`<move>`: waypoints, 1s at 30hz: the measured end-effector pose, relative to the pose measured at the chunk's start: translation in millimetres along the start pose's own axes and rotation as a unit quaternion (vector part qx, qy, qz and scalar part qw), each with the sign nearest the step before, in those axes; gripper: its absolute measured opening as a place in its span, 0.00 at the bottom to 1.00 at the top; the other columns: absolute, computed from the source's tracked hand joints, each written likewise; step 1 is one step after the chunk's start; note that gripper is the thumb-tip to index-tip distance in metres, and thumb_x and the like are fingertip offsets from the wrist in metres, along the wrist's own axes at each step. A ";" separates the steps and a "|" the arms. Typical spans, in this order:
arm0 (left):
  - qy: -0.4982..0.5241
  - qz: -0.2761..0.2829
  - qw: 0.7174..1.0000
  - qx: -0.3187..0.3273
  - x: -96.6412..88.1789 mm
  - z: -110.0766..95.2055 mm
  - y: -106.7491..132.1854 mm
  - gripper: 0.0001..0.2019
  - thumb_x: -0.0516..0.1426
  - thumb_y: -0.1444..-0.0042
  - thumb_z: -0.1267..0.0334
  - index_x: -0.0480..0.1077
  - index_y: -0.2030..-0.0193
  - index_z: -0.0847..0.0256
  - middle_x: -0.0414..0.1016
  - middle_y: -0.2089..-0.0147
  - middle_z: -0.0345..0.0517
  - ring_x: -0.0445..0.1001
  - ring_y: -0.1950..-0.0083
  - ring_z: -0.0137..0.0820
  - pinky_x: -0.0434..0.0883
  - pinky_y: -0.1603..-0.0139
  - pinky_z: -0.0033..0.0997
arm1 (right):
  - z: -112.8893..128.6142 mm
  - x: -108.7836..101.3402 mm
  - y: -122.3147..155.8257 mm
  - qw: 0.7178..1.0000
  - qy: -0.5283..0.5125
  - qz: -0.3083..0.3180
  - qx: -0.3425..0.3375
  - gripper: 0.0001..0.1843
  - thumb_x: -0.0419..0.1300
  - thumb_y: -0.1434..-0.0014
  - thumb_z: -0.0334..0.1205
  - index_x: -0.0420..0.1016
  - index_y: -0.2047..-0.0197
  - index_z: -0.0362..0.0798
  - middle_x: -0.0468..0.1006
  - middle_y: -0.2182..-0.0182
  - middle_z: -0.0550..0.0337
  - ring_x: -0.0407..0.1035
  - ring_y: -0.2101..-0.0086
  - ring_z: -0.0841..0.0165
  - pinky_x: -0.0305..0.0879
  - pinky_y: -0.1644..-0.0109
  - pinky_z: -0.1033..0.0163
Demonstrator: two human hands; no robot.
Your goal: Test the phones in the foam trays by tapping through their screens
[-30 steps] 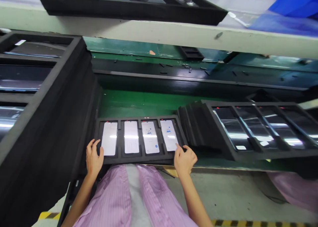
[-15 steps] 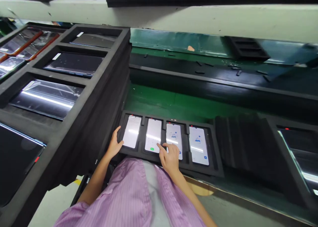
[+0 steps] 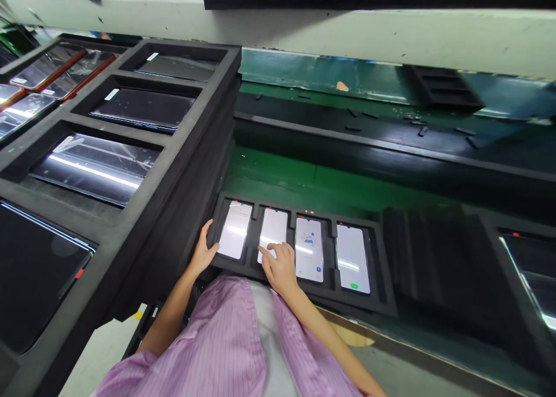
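Observation:
A black foam tray [image 3: 384, 301] lies on the green belt in front of me with several lit phones in its slots. My left hand [image 3: 203, 252] rests on the tray's left edge, fingers curled beside the leftmost phone [image 3: 235, 229]. My right hand [image 3: 278, 265] lies over the lower part of the second phone [image 3: 274, 226], index finger stretched onto its screen, other fingers loosely bent. The third phone [image 3: 309, 249] and the fourth phone [image 3: 353, 258] lie untouched to the right.
A tall stack of black foam trays [image 3: 174, 171] with dark phones stands at my left. More trays [image 3: 499, 258] stand at the right. A black rail [image 3: 391, 153] crosses behind the green belt [image 3: 304, 182]. A pale shelf beam [image 3: 347, 32] runs overhead.
My right hand went from the rightmost phone leftward across the third phone to the second one. The view swung left. My left hand stayed on the tray's left edge.

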State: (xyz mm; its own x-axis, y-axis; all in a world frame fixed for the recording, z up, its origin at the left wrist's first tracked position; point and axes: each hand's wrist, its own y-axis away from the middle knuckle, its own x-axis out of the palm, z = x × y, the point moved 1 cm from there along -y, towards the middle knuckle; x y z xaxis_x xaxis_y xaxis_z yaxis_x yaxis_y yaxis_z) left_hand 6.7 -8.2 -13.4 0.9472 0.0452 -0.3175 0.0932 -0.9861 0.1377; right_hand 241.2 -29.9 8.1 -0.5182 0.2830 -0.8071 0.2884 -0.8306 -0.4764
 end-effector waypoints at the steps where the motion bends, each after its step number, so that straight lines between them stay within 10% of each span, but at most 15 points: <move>1: -0.001 -0.002 1.000 0.000 0.1 0.3 -0.1 0.35 0.52 0.55 0.72 0.52 0.38 0.57 0.56 0.36 0.48 0.52 0.34 0.38 0.47 0.33 0.44 | 2.6 3.3 -3.1 1.000 0.002 0.005 -0.002 0.16 0.47 0.41 0.32 0.75 0.59 0.48 0.68 0.67 0.56 0.60 0.63 0.66 0.54 0.49 0.53; 30: 0.011 0.005 1.000 -0.007 2.0 -4.3 -0.3 0.35 0.50 0.58 0.75 0.53 0.39 0.59 0.54 0.35 0.48 0.50 0.33 0.36 0.44 0.32 0.43 | 23.3 20.5 -14.4 0.997 -0.005 0.076 -0.010 0.17 0.43 0.37 0.36 0.73 0.58 0.47 0.69 0.66 0.54 0.61 0.63 0.66 0.52 0.46 0.51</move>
State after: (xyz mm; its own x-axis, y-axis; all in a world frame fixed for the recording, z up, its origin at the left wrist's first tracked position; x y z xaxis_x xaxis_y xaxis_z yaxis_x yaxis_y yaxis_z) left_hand 9.9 -7.2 -10.1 0.9545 0.0386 -0.2958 0.0874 -0.9843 0.1535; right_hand 207.7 -23.3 6.5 -0.4756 0.1491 -0.8669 0.3802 -0.8539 -0.3554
